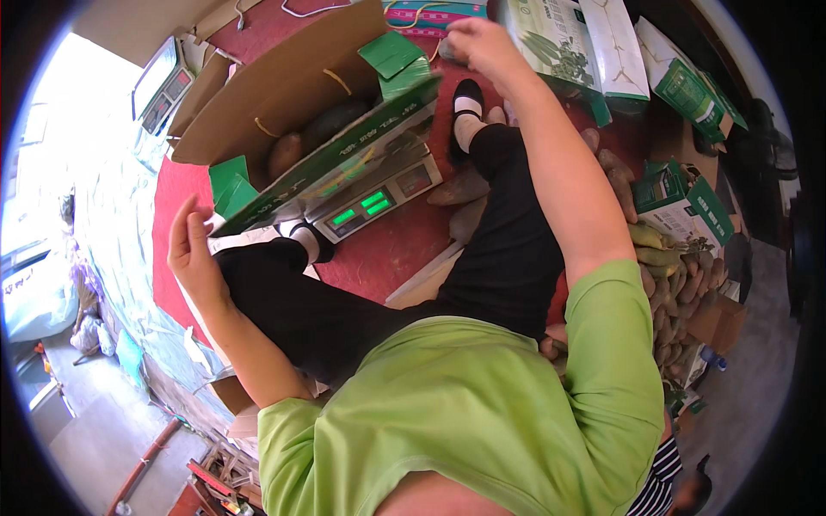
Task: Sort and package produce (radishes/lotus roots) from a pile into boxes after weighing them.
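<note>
Two hands raised: left hand (191,249) spread, empty, beside open cardboard box (284,95) of sweet potatoes (286,153) on digital scale (376,191); right hand (480,45) closed round a sweet potato, barely visible.

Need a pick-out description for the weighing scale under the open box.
Start at the red mat between the person's legs. The big open cardboard box with green flaps sits on the scale. It is the only grey device there, with two glowing green displays on its front.

Your right hand (477,45) blurring, its grip unreadable; brown sweet potatoes (314,138) lying half hidden inside open green-and-brown cardboard box (284,95).
</note>
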A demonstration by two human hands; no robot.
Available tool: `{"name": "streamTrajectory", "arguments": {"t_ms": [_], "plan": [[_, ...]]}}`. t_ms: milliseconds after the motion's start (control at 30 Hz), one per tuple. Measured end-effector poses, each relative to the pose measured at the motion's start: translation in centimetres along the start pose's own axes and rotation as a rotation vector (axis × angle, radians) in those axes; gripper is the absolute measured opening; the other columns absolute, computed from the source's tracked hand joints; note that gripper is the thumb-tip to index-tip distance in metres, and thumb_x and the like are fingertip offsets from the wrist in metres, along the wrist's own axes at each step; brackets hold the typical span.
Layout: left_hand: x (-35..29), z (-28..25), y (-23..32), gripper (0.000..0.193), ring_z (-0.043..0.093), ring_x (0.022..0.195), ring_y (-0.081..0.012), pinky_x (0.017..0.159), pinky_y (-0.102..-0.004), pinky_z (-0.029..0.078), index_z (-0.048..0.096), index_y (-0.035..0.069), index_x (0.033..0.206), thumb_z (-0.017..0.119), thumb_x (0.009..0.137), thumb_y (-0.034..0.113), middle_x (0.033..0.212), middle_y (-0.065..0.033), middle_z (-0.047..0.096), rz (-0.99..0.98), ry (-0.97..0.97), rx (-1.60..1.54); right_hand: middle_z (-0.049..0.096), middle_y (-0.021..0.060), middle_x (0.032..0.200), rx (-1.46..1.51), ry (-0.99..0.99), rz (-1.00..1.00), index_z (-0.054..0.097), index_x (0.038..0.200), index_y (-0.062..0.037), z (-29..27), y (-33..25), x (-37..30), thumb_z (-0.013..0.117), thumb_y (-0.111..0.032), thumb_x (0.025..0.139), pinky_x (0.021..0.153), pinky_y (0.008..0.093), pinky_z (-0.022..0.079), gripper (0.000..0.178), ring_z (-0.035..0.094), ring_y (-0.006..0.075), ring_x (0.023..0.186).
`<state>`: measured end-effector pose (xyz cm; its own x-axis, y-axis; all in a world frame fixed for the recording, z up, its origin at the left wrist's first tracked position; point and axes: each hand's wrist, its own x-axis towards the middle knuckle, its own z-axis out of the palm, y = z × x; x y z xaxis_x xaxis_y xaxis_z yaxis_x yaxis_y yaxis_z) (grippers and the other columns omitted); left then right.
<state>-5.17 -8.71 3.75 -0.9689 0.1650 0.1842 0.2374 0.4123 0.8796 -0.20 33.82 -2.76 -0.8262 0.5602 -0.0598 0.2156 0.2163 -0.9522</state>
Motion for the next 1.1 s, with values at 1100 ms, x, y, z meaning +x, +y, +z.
{"name": "streamTrajectory", "arguments": {"t_ms": [1100], "plan": [[7.4, -2.7, -10.5, 0.048, 0.059, 0.096, -0.0192, 0.079, -0.0359, 0.045, 0.061, 0.002, 0.112, 0.056, 0.09, 0.044, 0.105, -0.0086, 0.064, -0.783, -0.305, -0.321, 0.064, 0.007, 0.103, 0.179, -0.267, 0.287, 0.059, 0.115, 0.0037, 5.2, -0.4, 1.7, 0.056, -0.022, 0.091, 0.082, 0.0271, 0.042, 0.036, 0.057, 0.0153, 0.093]]}}
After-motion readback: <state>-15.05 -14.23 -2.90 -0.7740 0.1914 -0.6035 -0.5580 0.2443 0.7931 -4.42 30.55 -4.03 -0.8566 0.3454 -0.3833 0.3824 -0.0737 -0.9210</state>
